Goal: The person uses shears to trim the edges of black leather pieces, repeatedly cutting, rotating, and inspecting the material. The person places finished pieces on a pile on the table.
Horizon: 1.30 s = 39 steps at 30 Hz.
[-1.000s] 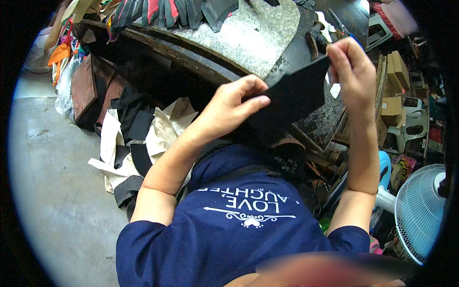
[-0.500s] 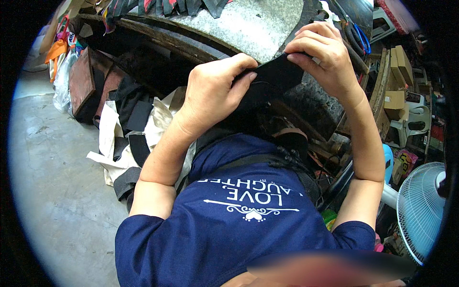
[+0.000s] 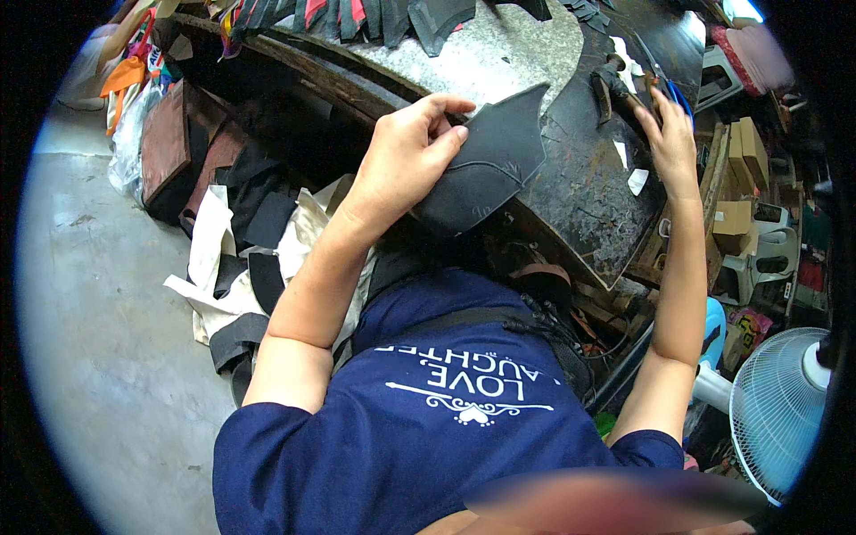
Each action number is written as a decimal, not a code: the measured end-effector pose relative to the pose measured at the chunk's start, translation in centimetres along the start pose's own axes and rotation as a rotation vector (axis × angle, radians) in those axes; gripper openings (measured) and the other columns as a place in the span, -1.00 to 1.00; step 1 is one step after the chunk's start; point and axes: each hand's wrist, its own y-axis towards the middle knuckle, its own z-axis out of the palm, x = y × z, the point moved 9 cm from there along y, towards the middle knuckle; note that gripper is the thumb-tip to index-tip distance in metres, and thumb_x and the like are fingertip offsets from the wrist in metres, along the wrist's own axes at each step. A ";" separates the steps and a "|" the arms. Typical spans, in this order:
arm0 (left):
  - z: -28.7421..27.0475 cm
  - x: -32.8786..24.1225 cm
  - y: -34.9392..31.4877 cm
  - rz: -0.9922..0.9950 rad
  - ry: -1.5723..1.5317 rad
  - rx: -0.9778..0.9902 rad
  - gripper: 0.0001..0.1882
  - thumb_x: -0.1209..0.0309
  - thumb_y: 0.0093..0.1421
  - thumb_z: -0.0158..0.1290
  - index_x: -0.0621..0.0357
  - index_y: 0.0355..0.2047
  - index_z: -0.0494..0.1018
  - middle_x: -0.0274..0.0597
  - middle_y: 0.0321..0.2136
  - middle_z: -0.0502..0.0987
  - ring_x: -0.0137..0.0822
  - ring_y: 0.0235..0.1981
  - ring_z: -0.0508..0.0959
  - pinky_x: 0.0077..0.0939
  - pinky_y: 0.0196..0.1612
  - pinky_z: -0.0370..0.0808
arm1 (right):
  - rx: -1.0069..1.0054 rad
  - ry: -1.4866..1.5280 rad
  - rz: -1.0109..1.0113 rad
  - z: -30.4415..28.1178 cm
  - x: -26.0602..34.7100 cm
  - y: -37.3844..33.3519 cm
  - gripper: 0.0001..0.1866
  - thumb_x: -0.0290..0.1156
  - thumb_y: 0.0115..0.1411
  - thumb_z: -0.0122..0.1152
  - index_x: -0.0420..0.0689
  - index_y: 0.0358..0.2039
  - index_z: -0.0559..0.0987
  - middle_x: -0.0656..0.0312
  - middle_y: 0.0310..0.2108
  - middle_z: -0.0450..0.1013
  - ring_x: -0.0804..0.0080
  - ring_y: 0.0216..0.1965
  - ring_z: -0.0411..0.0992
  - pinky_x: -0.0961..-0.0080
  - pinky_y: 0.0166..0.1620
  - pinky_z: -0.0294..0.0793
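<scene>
A black shoe-upper piece [image 3: 495, 152], flat with a curved stitched line and a pale handwritten mark, is pinched by its left edge between the thumb and fingers of my left hand [image 3: 406, 156]. It is tilted over the near edge of the workbench. My right hand [image 3: 670, 143] is off the piece, at the right side of the bench, with thumb and fingers apart. Close to its fingertips lies a hammer-like tool [image 3: 608, 87] with a dark head; whether the fingers touch it I cannot tell. Blue-handled scissors [image 3: 679, 96] lie partly behind my right hand.
The dark workbench [image 3: 588, 214] has a pale stone slab [image 3: 526, 53] set on it. Several black strips [image 3: 383, 20] lie along its far edge. White scraps [image 3: 637, 182] sit near my right hand. Cloth offcuts [image 3: 236, 294] hang at left; a fan [image 3: 785, 410] stands at right.
My right hand has let go of the black piece and moved right toward the hammer-like tool. The piece, held by my left hand alone, now shows its broad face.
</scene>
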 end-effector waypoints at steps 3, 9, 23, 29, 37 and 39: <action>0.1 1.1 0.2 -0.070 -0.105 0.012 -0.70 0.57 0.17 0.08 0.30 -0.06 0.40 -0.41 -0.59 0.43 -0.65 -0.57 0.38 -0.75 -0.49 0.31 | -0.016 -0.013 -0.056 1.9 -1.7 -0.8 -0.56 -0.11 0.29 0.08 -0.20 -0.01 0.49 0.04 -0.13 0.48 0.07 -0.07 0.44 0.30 -0.04 0.39; 0.2 2.5 0.4 -0.191 -0.318 0.002 -0.66 0.60 0.16 0.04 0.27 -0.05 0.28 -0.33 -0.59 0.47 -0.60 -0.59 0.42 -0.74 -0.52 0.31 | 0.040 1.058 0.005 -2.1 2.5 -2.6 -0.61 -0.08 0.39 -0.06 -0.03 0.08 0.44 0.42 -0.45 0.41 0.79 -0.50 0.32 0.77 -0.50 0.32; -0.8 2.2 -0.8 -0.220 -0.259 -0.050 -0.67 0.58 0.14 0.05 0.25 -0.08 0.29 -0.34 -0.61 0.47 -0.61 -0.59 0.42 -0.74 -0.51 0.32 | -0.033 0.885 -0.085 -5.3 11.3 -4.4 -0.66 -0.06 0.28 0.09 0.26 0.05 0.55 0.14 -0.25 0.58 0.26 -0.29 0.60 0.41 -0.34 0.53; -1.1 1.4 -1.0 -0.184 -0.257 -0.041 -0.68 0.58 0.14 0.05 0.24 -0.08 0.29 -0.35 -0.61 0.47 -0.62 -0.59 0.41 -0.74 -0.51 0.30 | -0.040 0.289 -0.219 -4.4 12.3 -3.9 -0.63 0.05 0.28 0.01 0.38 0.06 0.52 0.12 -0.28 0.56 0.09 -0.30 0.56 0.31 -0.35 0.53; -1.2 1.6 -0.9 -0.207 -0.214 -0.044 -0.68 0.58 0.14 0.05 0.24 -0.08 0.29 -0.36 -0.61 0.46 -0.63 -0.59 0.39 -0.74 -0.52 0.27 | -0.104 0.341 -0.193 -3.9 10.9 -4.4 -0.62 0.11 0.27 -0.02 0.39 0.05 0.53 0.21 -0.28 0.59 0.21 -0.33 0.58 0.35 -0.35 0.54; -1.2 1.5 -0.8 -0.201 -0.227 -0.051 -0.68 0.58 0.15 0.04 0.25 -0.08 0.29 -0.37 -0.61 0.45 -0.64 -0.60 0.38 -0.74 -0.53 0.26 | -0.022 0.311 -0.151 -3.0 10.4 -4.1 -0.62 0.11 0.27 -0.02 0.42 0.05 0.53 0.21 -0.27 0.58 0.20 -0.31 0.58 0.35 -0.32 0.54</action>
